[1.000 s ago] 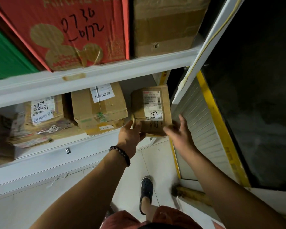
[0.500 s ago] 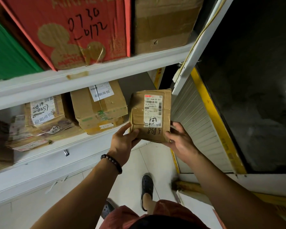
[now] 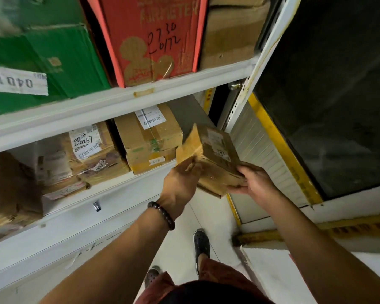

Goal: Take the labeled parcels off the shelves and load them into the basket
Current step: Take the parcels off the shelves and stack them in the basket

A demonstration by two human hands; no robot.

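A small brown cardboard parcel (image 3: pixel 215 156) with a white label is held in the air just off the right end of the lower shelf (image 3: pixel 127 183), tilted and blurred. My left hand (image 3: pixel 180 185) grips its left lower side. My right hand (image 3: pixel 253 183) holds its right lower corner from beneath. More labeled parcels stay on the lower shelf: a tan box (image 3: pixel 149 139) beside the held one and a flatter taped box (image 3: pixel 90 150) to its left. No basket is in view.
The upper shelf (image 3: pixel 119 99) carries a green box (image 3: pixel 42 62), a red box (image 3: pixel 154 40) marked with handwritten numbers and a plain brown box (image 3: pixel 228 34). A white shelf post (image 3: pixel 250 84) and a yellow-edged dark panel (image 3: pixel 327 106) stand right. My feet are on the white floor (image 3: pixel 184 238) below.
The parcel has come off the shelf's right end and tipped over, its label now facing up and right. Both hands followed it outward, and the view swung left.
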